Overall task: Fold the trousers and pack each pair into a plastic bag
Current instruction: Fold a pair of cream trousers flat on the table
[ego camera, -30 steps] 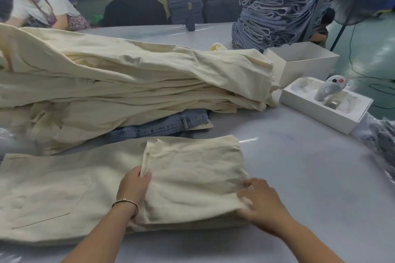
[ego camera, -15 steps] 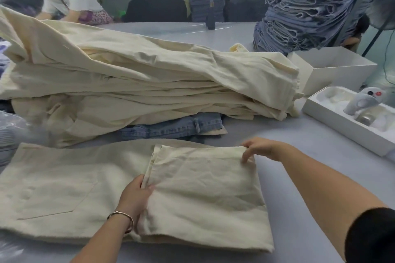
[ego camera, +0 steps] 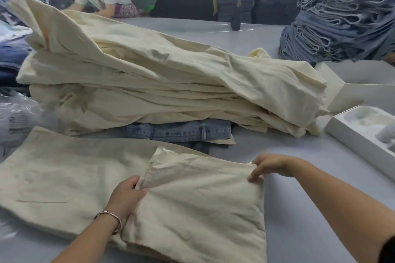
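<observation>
Since a moment ago the right hand (ego camera: 268,166) has gone from the fold's near right edge to its far right corner, pinching it. Left hand (ego camera: 128,196) grips the folded flap's left edge. Cream trousers (ego camera: 70,179) lie half folded on the near desk (ego camera: 299,160); bagging not yet begun.

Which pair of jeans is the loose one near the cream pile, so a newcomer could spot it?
Start at the big pile of cream trousers mid-table. Under its near edge, a single pair of light blue jeans pokes out flat, just beyond the cream pair being folded. Unlike the tall denim stack far right, it lies alone with a belt loop showing.
</observation>
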`<action>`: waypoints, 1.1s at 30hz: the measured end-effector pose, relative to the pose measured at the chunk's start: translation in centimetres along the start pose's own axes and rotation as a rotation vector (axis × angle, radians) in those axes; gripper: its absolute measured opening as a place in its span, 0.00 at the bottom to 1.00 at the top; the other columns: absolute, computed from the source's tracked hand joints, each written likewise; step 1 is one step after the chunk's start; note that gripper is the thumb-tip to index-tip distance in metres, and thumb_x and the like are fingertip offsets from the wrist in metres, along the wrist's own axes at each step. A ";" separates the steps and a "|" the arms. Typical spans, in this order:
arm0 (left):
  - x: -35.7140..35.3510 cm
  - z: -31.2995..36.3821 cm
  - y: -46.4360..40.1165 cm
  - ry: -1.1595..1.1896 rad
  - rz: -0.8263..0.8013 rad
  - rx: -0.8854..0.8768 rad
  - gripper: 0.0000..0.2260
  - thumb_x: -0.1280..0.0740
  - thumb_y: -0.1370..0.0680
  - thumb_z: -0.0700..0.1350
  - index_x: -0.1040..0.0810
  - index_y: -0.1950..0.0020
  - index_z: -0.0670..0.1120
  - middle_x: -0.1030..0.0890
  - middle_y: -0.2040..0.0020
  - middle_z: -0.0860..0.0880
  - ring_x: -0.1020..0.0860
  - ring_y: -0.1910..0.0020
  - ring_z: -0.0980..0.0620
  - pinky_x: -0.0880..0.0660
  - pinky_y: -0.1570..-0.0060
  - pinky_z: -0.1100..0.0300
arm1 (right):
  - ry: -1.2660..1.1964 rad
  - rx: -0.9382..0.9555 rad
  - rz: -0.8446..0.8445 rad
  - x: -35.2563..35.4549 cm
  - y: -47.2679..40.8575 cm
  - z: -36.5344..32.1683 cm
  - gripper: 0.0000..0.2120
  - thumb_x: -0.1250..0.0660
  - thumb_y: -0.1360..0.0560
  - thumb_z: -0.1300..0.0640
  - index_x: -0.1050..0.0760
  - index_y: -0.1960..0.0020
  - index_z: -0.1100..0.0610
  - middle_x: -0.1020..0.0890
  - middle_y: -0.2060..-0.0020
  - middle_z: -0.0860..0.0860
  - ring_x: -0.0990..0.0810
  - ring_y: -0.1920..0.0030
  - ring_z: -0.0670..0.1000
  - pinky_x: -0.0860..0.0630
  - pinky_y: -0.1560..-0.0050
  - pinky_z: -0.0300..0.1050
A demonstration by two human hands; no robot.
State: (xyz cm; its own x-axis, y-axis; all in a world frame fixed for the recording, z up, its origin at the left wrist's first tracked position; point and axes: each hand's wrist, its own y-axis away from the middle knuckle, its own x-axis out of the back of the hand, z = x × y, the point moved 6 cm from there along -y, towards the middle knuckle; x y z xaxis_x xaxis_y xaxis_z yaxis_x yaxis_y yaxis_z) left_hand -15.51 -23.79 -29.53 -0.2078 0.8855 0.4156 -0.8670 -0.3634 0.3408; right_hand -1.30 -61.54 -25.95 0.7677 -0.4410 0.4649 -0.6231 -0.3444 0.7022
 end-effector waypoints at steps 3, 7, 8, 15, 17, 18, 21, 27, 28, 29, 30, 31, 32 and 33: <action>0.0 1.2 0.4 -0.153 0.085 -0.105 0.03 0.33 0.24 0.38 0.23 0.58 0.43 0.19 0.62 0.42 0.23 0.63 0.45 0.29 0.60 0.53 | 0.111 0.000 0.273 0.6 0.5 -0.1 0.20 0.21 0.37 0.49 0.26 0.53 0.56 0.22 0.54 0.52 0.25 0.54 0.51 0.31 0.57 0.44; 0.4 2.9 2.0 -0.476 0.267 -0.302 0.08 0.42 0.20 0.54 0.34 0.53 0.51 0.25 0.69 0.52 0.26 0.68 0.44 0.34 0.70 0.54 | 0.227 0.061 0.927 -3.0 4.5 -0.2 0.27 0.27 0.30 0.48 0.31 0.36 0.57 0.30 0.36 0.54 0.33 0.36 0.55 0.33 0.40 0.47; 0.4 3.0 2.4 -0.498 0.309 -0.326 0.09 0.43 0.20 0.56 0.34 0.51 0.52 0.27 0.70 0.54 0.28 0.69 0.45 0.36 0.70 0.55 | 0.308 0.115 1.074 -5.5 5.6 -0.6 0.27 0.31 0.28 0.47 0.31 0.34 0.58 0.32 0.32 0.57 0.35 0.32 0.57 0.37 0.35 0.50; -0.5 1.3 1.1 -0.706 0.231 -0.263 0.12 0.46 0.18 0.55 0.32 0.46 0.47 0.20 0.52 0.45 0.22 0.55 0.42 0.34 0.63 0.55 | 0.530 0.108 0.744 -17.0 4.2 -2.2 0.45 0.76 0.31 0.28 0.55 0.22 0.48 0.58 0.22 0.53 0.69 0.25 0.51 0.61 0.26 0.57; -0.3 1.6 0.5 -0.737 0.179 -0.247 0.11 0.48 0.18 0.54 0.35 0.47 0.48 0.20 0.52 0.45 0.22 0.54 0.41 0.34 0.63 0.55 | 0.590 0.010 0.679 -17.1 3.8 -1.9 0.50 0.85 0.41 0.28 0.64 0.23 0.45 0.68 0.25 0.52 0.71 0.25 0.54 0.68 0.26 0.57; -0.1 2.2 0.3 -0.744 0.185 -0.272 0.11 0.48 0.17 0.54 0.35 0.47 0.48 0.20 0.54 0.45 0.22 0.55 0.41 0.35 0.63 0.55 | 0.608 -0.024 0.677 -16.8 3.9 -2.1 0.52 0.87 0.44 0.29 0.66 0.23 0.45 0.68 0.25 0.52 0.68 0.24 0.56 0.69 0.27 0.57; 0.8 4.8 0.3 -0.706 0.276 -0.429 0.12 0.47 0.18 0.55 0.33 0.48 0.47 0.19 0.57 0.46 0.22 0.59 0.41 0.38 0.66 0.56 | 0.541 -0.045 0.792 -16.3 4.7 -4.7 0.49 0.85 0.40 0.29 0.64 0.23 0.45 0.66 0.24 0.49 0.65 0.23 0.54 0.67 0.27 0.56; 1.3 2.3 -1.9 -0.791 0.027 -0.240 0.11 0.47 0.18 0.52 0.32 0.44 0.46 0.20 0.49 0.43 0.22 0.52 0.41 0.34 0.61 0.55 | 0.577 0.063 0.717 -19.4 2.4 -11.5 0.32 0.67 0.23 0.34 0.68 0.23 0.46 0.68 0.24 0.48 0.70 0.25 0.48 0.67 0.25 0.53; 1.4 1.6 -1.8 -0.808 -0.001 -0.234 0.12 0.47 0.18 0.52 0.32 0.42 0.46 0.19 0.49 0.43 0.22 0.51 0.41 0.34 0.61 0.55 | 0.569 0.065 0.701 -20.1 1.8 -12.3 0.31 0.64 0.22 0.35 0.68 0.23 0.46 0.68 0.24 0.48 0.70 0.25 0.49 0.67 0.25 0.53; 1.6 1.3 -1.6 -0.799 -0.016 -0.250 0.12 0.46 0.18 0.53 0.32 0.43 0.47 0.19 0.50 0.44 0.22 0.51 0.41 0.35 0.62 0.56 | 0.557 0.085 0.711 -20.8 1.3 -13.3 0.31 0.64 0.22 0.35 0.68 0.24 0.46 0.69 0.24 0.47 0.71 0.25 0.48 0.68 0.25 0.53; 2.1 1.3 -1.3 -0.773 -0.017 -0.278 0.10 0.45 0.19 0.54 0.32 0.46 0.48 0.19 0.52 0.45 0.22 0.53 0.42 0.36 0.62 0.56 | 0.551 0.119 0.734 -21.3 1.1 -14.4 0.32 0.67 0.23 0.34 0.70 0.25 0.45 0.70 0.25 0.46 0.73 0.26 0.47 0.69 0.26 0.52; 3.3 1.5 -1.1 -0.741 0.014 -0.308 0.09 0.43 0.20 0.54 0.32 0.50 0.50 0.20 0.54 0.47 0.22 0.54 0.43 0.36 0.63 0.56 | 0.549 0.160 0.760 -21.8 0.8 -15.7 0.32 0.70 0.26 0.33 0.72 0.26 0.44 0.71 0.26 0.44 0.74 0.27 0.46 0.71 0.27 0.50; 5.2 1.7 -1.0 -0.707 0.081 -0.335 0.08 0.41 0.21 0.54 0.31 0.53 0.51 0.21 0.56 0.48 0.23 0.55 0.44 0.35 0.64 0.56 | 0.549 0.198 0.785 -22.2 0.6 -17.0 0.32 0.72 0.27 0.32 0.73 0.27 0.43 0.72 0.27 0.43 0.75 0.28 0.45 0.73 0.28 0.49; 7.7 1.8 -1.0 -0.662 0.179 -0.357 0.07 0.40 0.22 0.52 0.30 0.55 0.50 0.21 0.56 0.48 0.23 0.55 0.44 0.33 0.63 0.56 | 0.540 0.226 0.812 -22.4 0.2 -18.2 0.32 0.73 0.27 0.33 0.73 0.27 0.43 0.72 0.28 0.43 0.75 0.28 0.45 0.74 0.28 0.48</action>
State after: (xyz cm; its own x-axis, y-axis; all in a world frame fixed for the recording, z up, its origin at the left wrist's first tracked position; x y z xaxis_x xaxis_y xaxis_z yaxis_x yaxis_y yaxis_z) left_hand -15.40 -17.10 -25.17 -0.1421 0.4237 0.8946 -0.9624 -0.2704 -0.0249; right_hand -15.95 -36.67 -26.44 0.0269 -0.1964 0.9802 -0.9595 -0.2801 -0.0298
